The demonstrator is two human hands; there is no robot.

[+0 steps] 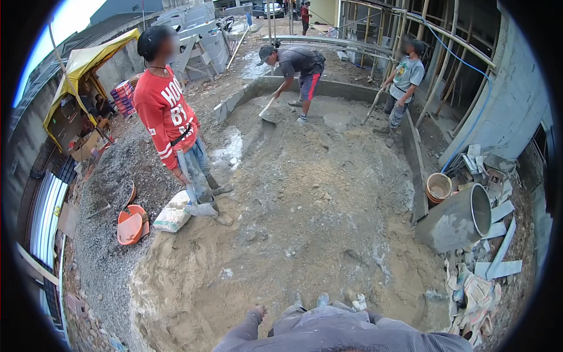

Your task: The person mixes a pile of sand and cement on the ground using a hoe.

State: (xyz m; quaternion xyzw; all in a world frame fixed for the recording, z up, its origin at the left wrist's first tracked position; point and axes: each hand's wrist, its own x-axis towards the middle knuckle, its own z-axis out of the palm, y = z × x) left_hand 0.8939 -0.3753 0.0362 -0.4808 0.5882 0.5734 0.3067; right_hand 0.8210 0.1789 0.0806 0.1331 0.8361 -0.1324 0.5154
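At the bottom of the head view, my left hand [260,310] is held low over the sand beside my body. Its fingers look loosely apart, with no object visible in it. A small pale object [359,303] shows in front of my right sleeve [378,320]; my right hand cannot be made out clearly there. The tips of my footwear [322,300] rest on the broad heap of sand and grey mix [316,199].
A person in red [170,111] stands left with a shovel. One bent person [302,64] works a hoe at the back; another [406,79] holds a handle. A grey drum [454,223], bucket [438,187], sack [174,212] and orange basin [130,226] flank the heap.
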